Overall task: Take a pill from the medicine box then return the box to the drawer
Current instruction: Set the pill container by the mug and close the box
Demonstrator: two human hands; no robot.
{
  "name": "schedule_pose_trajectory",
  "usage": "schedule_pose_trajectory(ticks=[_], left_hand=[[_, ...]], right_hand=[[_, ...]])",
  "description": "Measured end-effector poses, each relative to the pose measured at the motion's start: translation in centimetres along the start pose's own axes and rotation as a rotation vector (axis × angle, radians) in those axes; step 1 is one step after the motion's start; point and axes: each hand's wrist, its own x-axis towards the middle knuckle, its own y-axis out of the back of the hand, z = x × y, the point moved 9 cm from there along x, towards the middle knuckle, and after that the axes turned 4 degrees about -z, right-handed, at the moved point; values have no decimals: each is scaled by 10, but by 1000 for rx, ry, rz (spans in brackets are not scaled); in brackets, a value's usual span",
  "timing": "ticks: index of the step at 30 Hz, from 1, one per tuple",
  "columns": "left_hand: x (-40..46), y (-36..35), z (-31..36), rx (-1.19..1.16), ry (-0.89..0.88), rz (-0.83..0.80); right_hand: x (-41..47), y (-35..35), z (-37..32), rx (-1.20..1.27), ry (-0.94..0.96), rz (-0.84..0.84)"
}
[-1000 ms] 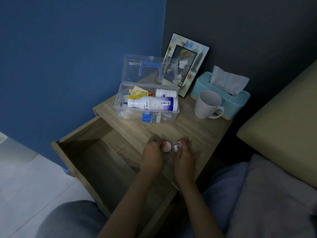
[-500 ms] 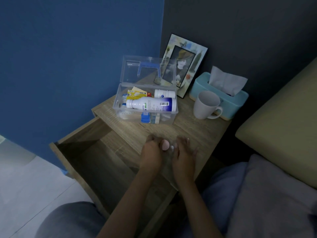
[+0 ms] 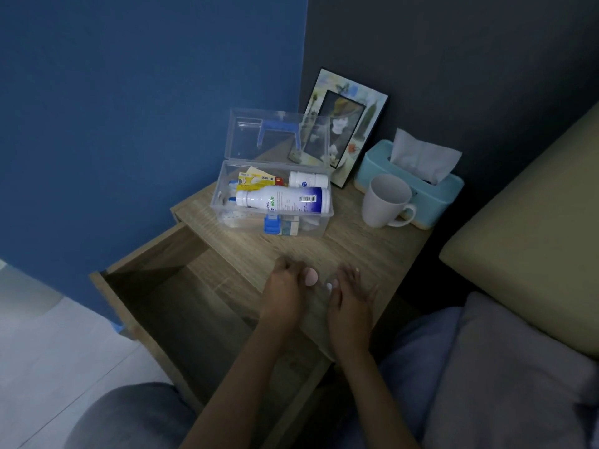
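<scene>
The clear medicine box [image 3: 227, 218] stands open on the wooden nightstand [image 3: 356, 251], its lid with a blue handle tipped back. A white and blue bottle [image 3: 282, 200], a smaller white bottle and packets lie inside. The drawer [image 3: 175, 312] below is pulled out to the left. At the nightstand's front edge, my left hand [image 3: 283, 293] is closed around a small pale pink round object [image 3: 310, 275]. My right hand [image 3: 348, 296] sits close beside it, thumb and fingers pinching tiny white pills [image 3: 331, 285], which are mostly hidden.
A white mug [image 3: 385, 200] stands right of the box, with a light blue tissue box [image 3: 421, 186] behind it. A picture frame [image 3: 346, 124] leans on the dark wall. A bed and pillow lie on the right, my knee at bottom left.
My right hand has turned down, so the small round clear thing with white pills it showed is now mostly hidden. Both hands have drifted slightly apart.
</scene>
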Motion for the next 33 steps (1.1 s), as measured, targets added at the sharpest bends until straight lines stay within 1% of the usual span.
schedule_pose_trajectory(ticks=[2,6,8,10,13,16,18,21,24,29,33], left_hand=[[-4,6,1,45,-43,34],[-19,13,2,261,-202,84],[-23,10,-2,264,-228,67],[-23,0,-9,264,-210,-2],[-23,-12,-17,364,-212,-52],[-25,-12,-16,394,-224,-41],[-25,-13,-15,412,-212,-48],[-25,-11,-13,419,-203,-48],[-26,-8,-10,449,-229,-48],[-28,-4,-8,477,-261,-55],[-28,-4,-9,484,-244,-80]], right_hand=[[-1,0,-1,31,-3,-6],[1,9,5,321,-70,39],[10,23,8,424,-92,109],[26,45,11,526,-109,211],[61,81,16,651,-118,378],[95,99,28,677,-192,446],[111,101,39,687,-264,463],[128,101,49,669,-309,486],[136,98,62,682,-381,488],[139,98,66,717,-330,497],[137,93,66,719,-318,452]])
